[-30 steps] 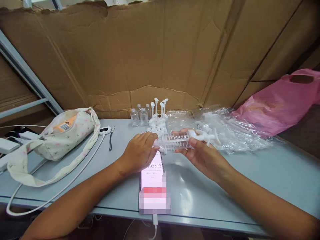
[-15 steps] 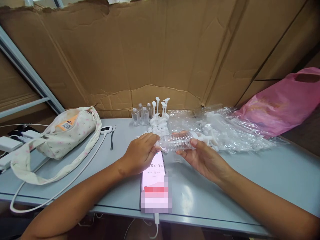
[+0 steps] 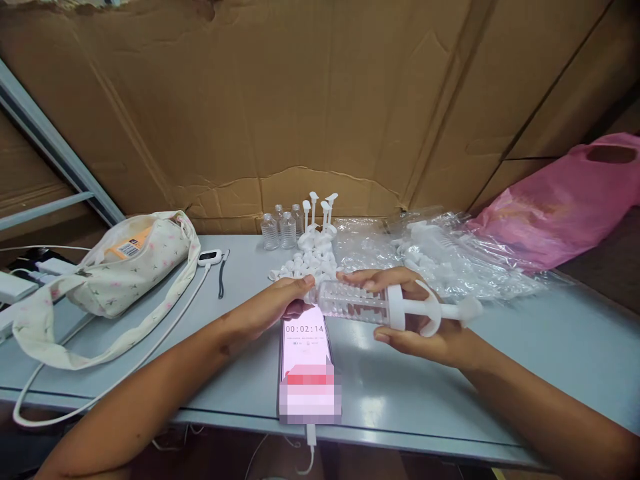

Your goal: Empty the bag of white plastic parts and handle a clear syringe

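Grey-blue worktop point(image 3: 500, 373) carries everything. Nearest, at 6 o'clock, one phone point(image 3: 306, 347) lies flat with a timer on its screen and a white cable leaving its near end. Just above it both hands meet on one clear ribbed syringe-like tube point(image 3: 350, 301), held level over the phone's far end. The left hand point(image 3: 273, 310), coming from 8 o'clock, pinches the tube's left tip with its fingertips. The right hand point(image 3: 425, 327), coming from 4 o'clock, is wrapped around the tube, fingers along its top and through the white finger loop; the one white plunger point(image 3: 453, 311) sticks out toward 3 o'clock.

At 9 o'clock one cream floral bag point(image 3: 130, 263) lies on its side, its strap looping toward the near edge, with a small white device point(image 3: 210, 257) and a cord beside it. Beyond the hands, at 12 o'clock, sits a heap of small white caps point(image 3: 310, 263); behind it stand four small clear bottles point(image 3: 280, 230) and four upright white plungers point(image 3: 320, 210). Toward 1 o'clock clear plastic bags point(image 3: 440, 257) hold more white parts, too jumbled to count. At 2 o'clock one pink plastic bag point(image 3: 565, 200) rests. Cardboard sheets point(image 3: 320, 100) form the backdrop.
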`<action>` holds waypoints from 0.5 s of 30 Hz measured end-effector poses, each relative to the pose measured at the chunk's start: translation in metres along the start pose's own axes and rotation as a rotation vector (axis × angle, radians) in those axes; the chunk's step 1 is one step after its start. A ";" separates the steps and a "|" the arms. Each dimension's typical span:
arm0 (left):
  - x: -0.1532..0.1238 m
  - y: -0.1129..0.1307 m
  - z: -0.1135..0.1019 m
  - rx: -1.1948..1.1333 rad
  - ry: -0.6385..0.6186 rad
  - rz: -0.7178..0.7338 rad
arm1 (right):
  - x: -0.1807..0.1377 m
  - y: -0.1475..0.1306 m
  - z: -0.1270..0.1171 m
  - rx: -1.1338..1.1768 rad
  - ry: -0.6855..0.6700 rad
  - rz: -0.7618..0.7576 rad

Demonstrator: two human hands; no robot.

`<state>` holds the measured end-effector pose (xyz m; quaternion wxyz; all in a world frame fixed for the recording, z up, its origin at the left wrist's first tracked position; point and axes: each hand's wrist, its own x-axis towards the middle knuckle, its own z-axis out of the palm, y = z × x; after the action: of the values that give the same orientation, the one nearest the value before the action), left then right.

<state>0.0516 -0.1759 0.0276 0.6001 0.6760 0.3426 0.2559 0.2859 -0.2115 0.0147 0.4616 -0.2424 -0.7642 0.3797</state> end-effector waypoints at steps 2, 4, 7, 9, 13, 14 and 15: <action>-0.001 0.001 0.001 0.039 0.014 0.016 | 0.001 -0.002 -0.003 -0.046 -0.012 -0.050; -0.001 0.000 0.003 0.083 0.079 0.121 | 0.002 0.000 -0.003 -0.027 0.025 -0.042; 0.000 -0.004 0.004 0.176 0.204 0.304 | 0.003 0.008 0.000 0.072 0.106 0.039; 0.000 -0.005 0.003 0.305 0.279 0.368 | 0.003 0.013 0.002 0.145 0.144 0.097; -0.004 -0.002 0.000 0.604 0.373 0.428 | 0.002 0.017 0.005 0.260 0.167 0.165; -0.005 0.000 -0.002 0.649 0.361 0.444 | 0.002 0.017 0.006 0.302 0.163 0.165; -0.006 0.002 -0.003 0.670 0.336 0.452 | 0.002 0.016 0.005 0.346 0.152 0.166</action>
<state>0.0455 -0.1788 0.0300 0.2125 0.8404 0.3429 0.3619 0.2804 -0.2022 0.0016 0.5198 -0.2495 -0.6280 0.5226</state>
